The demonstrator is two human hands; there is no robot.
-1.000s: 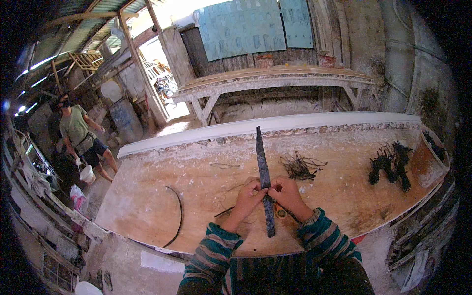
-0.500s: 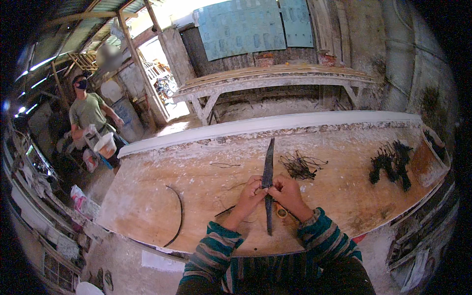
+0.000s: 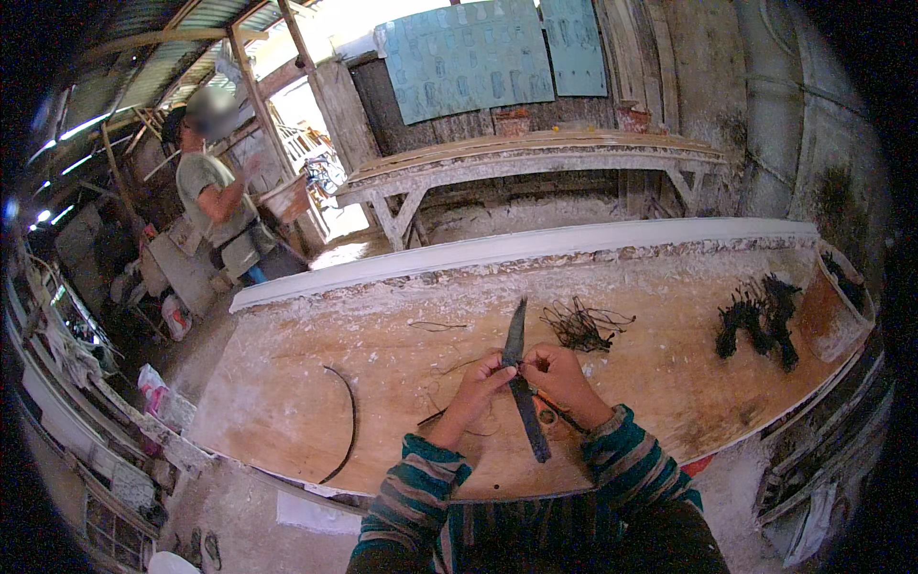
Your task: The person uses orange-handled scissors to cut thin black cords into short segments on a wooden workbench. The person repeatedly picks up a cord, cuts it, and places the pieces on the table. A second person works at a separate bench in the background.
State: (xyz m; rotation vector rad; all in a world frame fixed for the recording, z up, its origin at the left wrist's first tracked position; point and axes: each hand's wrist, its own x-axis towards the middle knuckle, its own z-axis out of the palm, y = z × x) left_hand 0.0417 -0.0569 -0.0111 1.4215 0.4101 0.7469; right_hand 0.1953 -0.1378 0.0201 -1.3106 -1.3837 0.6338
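Note:
A long dark flat strip point(image 3: 531, 426) stands out above and below my two hands over the wooden table. My left hand point(image 3: 481, 390) pinches it near the middle. Close against it, my right hand point(image 3: 562, 377) has its fingers pressed together at the same spot; any small piece between them is too hidden to make out. Under my right wrist lies a tool with an orange ring handle point(image 3: 546, 416), perhaps scissors, partly covered. Beyond my right hand is a loose bundle of thin black cords point(image 3: 585, 327). A curved black strip point(image 3: 352, 421) rests to the left.
Dark knotted cord bunches point(image 3: 760, 320) lie at the right, by a tipped whitish-brown container point(image 3: 830, 311). A white raised ledge point(image 3: 535, 246) runs along the table's far side. Behind stands a long bench point(image 3: 535, 158). At the left, a person point(image 3: 212, 196) carries a bucket point(image 3: 285, 199).
The dark strip has tilted, its top leaning left and its lower end swinging right. My hands stay together around its middle. The person at the left has turned and moved right, raising the bucket.

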